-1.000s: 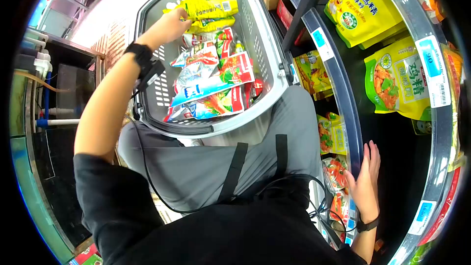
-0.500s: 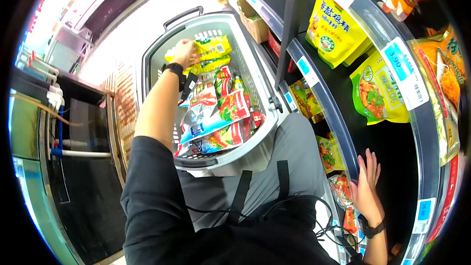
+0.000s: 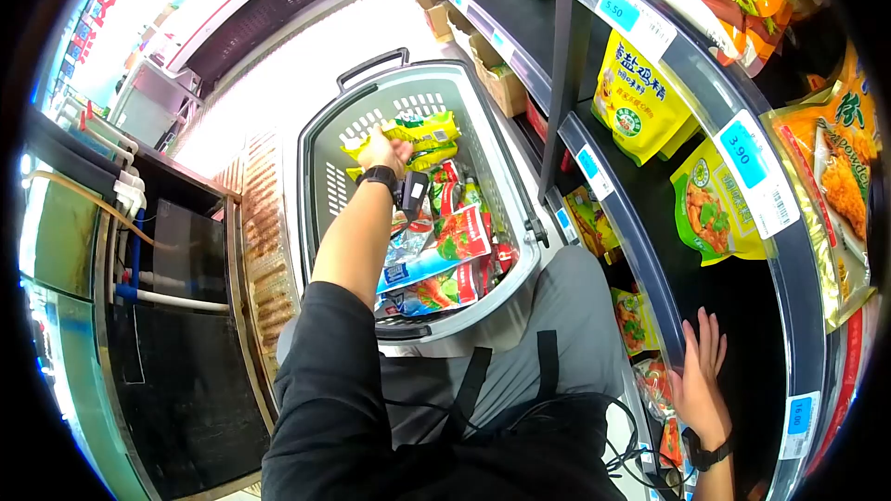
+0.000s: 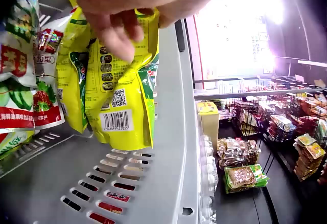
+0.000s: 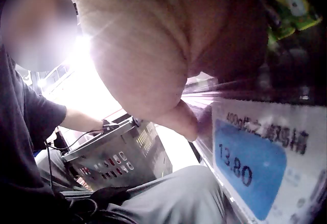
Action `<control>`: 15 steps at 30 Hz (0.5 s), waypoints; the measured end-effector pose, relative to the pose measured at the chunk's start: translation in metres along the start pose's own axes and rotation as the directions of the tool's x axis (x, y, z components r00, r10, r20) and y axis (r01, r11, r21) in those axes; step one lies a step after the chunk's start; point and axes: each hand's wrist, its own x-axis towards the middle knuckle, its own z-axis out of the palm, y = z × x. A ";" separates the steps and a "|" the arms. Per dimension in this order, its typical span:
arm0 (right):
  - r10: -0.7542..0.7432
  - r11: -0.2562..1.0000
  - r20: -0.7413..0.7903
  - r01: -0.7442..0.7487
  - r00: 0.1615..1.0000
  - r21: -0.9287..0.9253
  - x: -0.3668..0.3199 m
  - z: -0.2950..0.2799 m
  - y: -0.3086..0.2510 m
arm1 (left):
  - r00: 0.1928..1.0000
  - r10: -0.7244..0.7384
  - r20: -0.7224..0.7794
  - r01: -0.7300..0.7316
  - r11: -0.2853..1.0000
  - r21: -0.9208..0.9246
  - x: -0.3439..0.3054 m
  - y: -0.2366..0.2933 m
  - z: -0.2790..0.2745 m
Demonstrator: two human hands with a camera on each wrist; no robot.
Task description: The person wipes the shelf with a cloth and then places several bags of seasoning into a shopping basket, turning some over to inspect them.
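Observation:
My left hand (image 3: 382, 153) reaches into a grey shopping basket (image 3: 314, 162). Its fingers grip the upper part of a yellow pouch (image 4: 120, 127) with a barcode and QR code on its back. Part of the pouch's top is hidden behind the hand. A second yellow pouch (image 4: 71, 86) stands right beside it. Nearer me in the basket lie several red, white and silver seasoning packets (image 3: 445, 255). At the right, my right hand (image 3: 703, 380) rests at the edge of a dark shelf (image 3: 640, 250), fingers extended, holding nothing.
Yellow chicken-seasoning pouches (image 3: 636, 97) stand on the right shelves, behind price tags (image 3: 756, 172). Cardboard boxes (image 3: 497, 79) sit beyond the basket. Fish tanks (image 3: 65, 353) line the left side. A black cable (image 3: 557, 399) lies across my lap.
The head view has shifted, so the basket appears lower and further right, and more of the far floor shows. My left hand stays at the yellow pouches; the right hand stays at the shelf.

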 end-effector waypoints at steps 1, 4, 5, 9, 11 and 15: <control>-0.005 1.000 -0.002 0.005 1.000 0.004 0.000 -0.001 0.000 | 0.986 -0.130 0.100 0.131 0.991 0.000 0.001 -0.002 -0.001; -0.016 1.000 -0.017 0.016 1.000 0.004 -0.001 0.000 0.002 | 0.967 -0.190 0.170 0.176 0.980 0.097 0.004 0.000 0.001; -0.022 1.000 -0.021 0.022 1.000 0.003 -0.002 0.002 0.003 | 0.950 -0.207 0.233 0.186 0.977 0.108 0.005 0.002 -0.002; -0.040 0.999 -0.051 0.040 0.998 -0.007 -0.004 0.002 0.001 | 0.969 -0.132 0.210 0.107 0.986 0.126 -0.007 0.003 0.001; -0.041 0.999 -0.053 0.041 0.998 0.006 -0.004 0.002 0.001 | 0.991 -0.001 0.132 -0.018 0.989 0.146 -0.022 0.001 0.007; -0.030 1.000 -0.068 0.029 0.997 -0.007 -0.005 0.004 0.000 | 0.927 0.153 0.344 -0.207 0.970 0.125 -0.072 0.040 -0.003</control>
